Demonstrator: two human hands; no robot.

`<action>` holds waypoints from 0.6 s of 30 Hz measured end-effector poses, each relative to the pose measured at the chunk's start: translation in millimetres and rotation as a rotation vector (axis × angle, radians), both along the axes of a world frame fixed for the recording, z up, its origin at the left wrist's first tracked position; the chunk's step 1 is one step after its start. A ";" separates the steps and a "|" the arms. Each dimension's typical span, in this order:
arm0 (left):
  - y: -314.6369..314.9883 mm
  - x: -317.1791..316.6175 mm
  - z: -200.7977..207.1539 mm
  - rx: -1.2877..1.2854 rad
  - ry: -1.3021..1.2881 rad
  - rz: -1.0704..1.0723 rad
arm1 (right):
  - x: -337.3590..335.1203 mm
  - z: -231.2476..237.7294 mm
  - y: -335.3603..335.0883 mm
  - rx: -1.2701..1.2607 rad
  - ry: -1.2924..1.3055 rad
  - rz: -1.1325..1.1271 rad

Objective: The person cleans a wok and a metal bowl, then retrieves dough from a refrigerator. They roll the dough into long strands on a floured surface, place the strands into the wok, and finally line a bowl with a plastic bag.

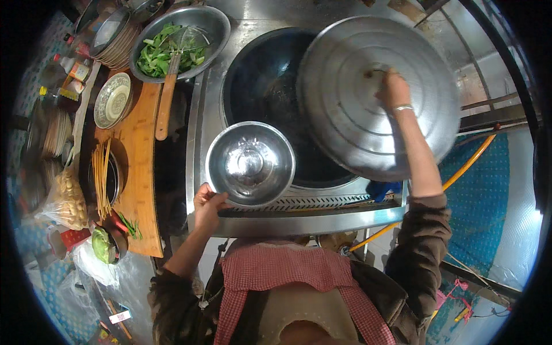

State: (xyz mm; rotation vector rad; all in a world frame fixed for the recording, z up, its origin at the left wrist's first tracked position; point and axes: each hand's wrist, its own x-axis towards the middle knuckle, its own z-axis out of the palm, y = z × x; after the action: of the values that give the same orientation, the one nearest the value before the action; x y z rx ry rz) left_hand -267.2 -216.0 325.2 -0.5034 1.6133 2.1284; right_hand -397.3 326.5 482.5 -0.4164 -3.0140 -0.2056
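My right hand (395,91) is closed on the handle at the middle of a large round metal lid (356,138). The lid covers the right part of a big black wok (261,80) set into a steel stove. My left hand (209,202) grips the near left rim of a shiny steel bowl (250,163), which looks to have nothing in it. This bowl is over the wok's near left edge. The inside of the wok is dark, and its right side is hidden by the lid.
Left of the stove, a metal basin (214,23) holds green leaves and a wooden-handled wire skimmer (167,103). A wooden board (141,172) carries a patterned bowl (113,100), chopsticks (102,178) and red and green peppers (132,225). A yellow hose (468,164) runs at the right.
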 end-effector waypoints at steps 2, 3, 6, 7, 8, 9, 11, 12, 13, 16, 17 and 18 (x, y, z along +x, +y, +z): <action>2.9 3.7 9.1 -0.009 -0.024 0.006 | -28.2 -64.4 5.3 -0.053 0.055 0.041; -6.9 11.8 9.1 -0.022 -0.026 -0.010 | -42.3 -81.4 -17.7 -0.076 0.021 0.041; -19.2 25.5 2.9 -0.006 -0.007 0.002 | -69.2 -132.5 -35.2 -0.158 -0.049 0.062; -19.2 27.5 8.3 -0.005 0.014 -0.004 | -75.6 -148.2 -36.4 -0.199 -0.073 0.078; -19.8 31.6 11.0 -0.008 0.012 0.011 | -78.1 -150.7 -43.7 -0.197 -0.077 0.091; -20.0 36.5 12.6 -0.009 0.011 0.020 | -78.7 -153.8 -50.5 -0.195 -0.082 0.098; -19.0 41.1 12.6 -0.001 0.019 -0.004 | -77.2 -159.3 -55.1 -0.195 -0.064 0.070; -16.6 44.2 12.4 0.008 0.022 -0.038 | -74.5 -163.6 -53.9 -0.197 -0.049 0.033; -11.9 46.1 11.9 0.019 0.026 -0.079 | -65.2 -167.5 -49.2 -0.197 -0.033 -0.011; 1.6 59.0 14.9 -0.023 0.036 -0.214 | -12.3 -150.1 -72.2 -0.396 0.181 0.263; 9.8 62.9 13.2 0.032 0.071 -0.287 | 15.7 -132.8 -80.2 -0.483 0.125 0.369; 18.1 69.8 13.5 0.030 0.106 -0.348 | 52.1 -124.0 -89.1 -0.709 -0.082 0.424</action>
State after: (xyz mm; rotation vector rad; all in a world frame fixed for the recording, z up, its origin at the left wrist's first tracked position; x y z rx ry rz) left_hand -197.4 -197.9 338.7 -0.0897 1.5879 1.9398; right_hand -345.2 237.4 358.5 0.2099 -3.0647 0.9041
